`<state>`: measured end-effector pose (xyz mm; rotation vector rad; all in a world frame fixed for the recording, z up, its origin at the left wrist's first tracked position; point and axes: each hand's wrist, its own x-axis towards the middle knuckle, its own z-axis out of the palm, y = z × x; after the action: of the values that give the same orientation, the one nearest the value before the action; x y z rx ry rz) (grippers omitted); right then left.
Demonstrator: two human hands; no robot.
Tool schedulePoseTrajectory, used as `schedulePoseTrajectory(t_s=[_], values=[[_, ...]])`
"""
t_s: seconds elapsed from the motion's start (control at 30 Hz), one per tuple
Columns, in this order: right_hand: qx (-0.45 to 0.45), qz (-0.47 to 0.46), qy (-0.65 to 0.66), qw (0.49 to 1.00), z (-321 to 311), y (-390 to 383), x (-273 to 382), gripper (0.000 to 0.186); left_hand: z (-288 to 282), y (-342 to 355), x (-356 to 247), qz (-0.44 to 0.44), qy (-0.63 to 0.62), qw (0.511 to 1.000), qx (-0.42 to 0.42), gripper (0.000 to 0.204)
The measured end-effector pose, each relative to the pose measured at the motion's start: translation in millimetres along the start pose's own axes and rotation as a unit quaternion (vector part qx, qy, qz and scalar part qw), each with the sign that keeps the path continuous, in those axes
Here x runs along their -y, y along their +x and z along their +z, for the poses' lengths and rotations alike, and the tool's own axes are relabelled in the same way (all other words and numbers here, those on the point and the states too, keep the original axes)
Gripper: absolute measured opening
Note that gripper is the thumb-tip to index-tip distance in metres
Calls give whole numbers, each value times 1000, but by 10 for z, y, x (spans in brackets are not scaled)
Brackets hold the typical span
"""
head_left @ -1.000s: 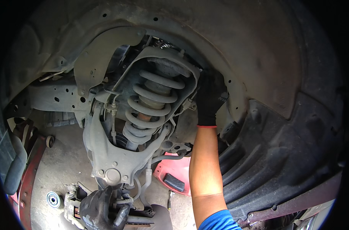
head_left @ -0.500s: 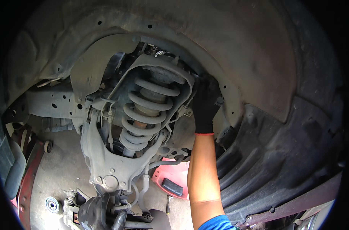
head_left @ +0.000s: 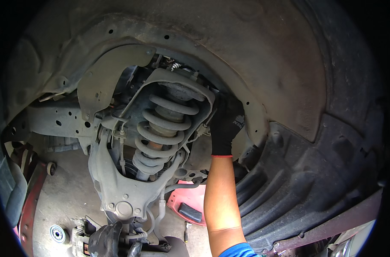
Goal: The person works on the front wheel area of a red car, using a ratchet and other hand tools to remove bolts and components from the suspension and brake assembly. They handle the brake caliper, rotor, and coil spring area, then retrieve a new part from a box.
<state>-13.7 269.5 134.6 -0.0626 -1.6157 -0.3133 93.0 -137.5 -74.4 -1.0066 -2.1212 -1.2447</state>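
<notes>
My right hand [head_left: 227, 122], in a black glove with a red cuff edge, reaches up beside the right side of the strut tower bracket [head_left: 210, 95]. Its fingers are hidden behind the wrist and the bracket. Left of it stands a grey coil spring [head_left: 168, 120] around a rusty shock absorber. Below the spring spreads the upper control arm [head_left: 118, 182] with its round ball joint cap. At the lower edge, what appears to be my left hand [head_left: 104, 240] in a black glove lies against the steering knuckle and brake parts; its fingers cannot be made out.
A dark plastic fender liner [head_left: 285, 171] curves around the right side. On the floor below lie a blue and white oil filter [head_left: 58, 234], a red panel [head_left: 177, 197] with a black block, and a screwdriver-like tool [head_left: 186, 233]. A red lift arm [head_left: 32, 201] stands at left.
The view has shifted slightly, so the suspension sits a little lower. My right hand remains beside the bracket, its wrist slightly lower and further left in the picture.
</notes>
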Motion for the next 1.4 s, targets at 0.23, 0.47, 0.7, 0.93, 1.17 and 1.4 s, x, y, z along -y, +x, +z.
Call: schedulePoseTrajectory(t_s=[0.23, 0.47, 0.7, 0.93, 1.17, 1.4], values=[[5, -74, 12, 997, -75, 87, 3, 28, 134, 2, 28, -12, -28, 999, -32, 56], [14, 91, 26, 995, -114, 47, 224, 22, 21, -6, -14, -37, -24, 999, -3, 53], [-70, 263, 289, 918, 159, -19, 113, 31, 68, 36, -6, -73, -65, 995, 16, 52], [-151, 349, -110, 918, 154, -61, 87, 56, 136, -23, 9, -83, -75, 994, 13, 52], [54, 258, -117, 958, 69, -6, 165, 36, 150, -42, 84, -85, -76, 993, 33, 58], [112, -3, -71, 991, 199, -26, -216, 32, 168, -62, 132, -67, -89, 993, 34, 58]])
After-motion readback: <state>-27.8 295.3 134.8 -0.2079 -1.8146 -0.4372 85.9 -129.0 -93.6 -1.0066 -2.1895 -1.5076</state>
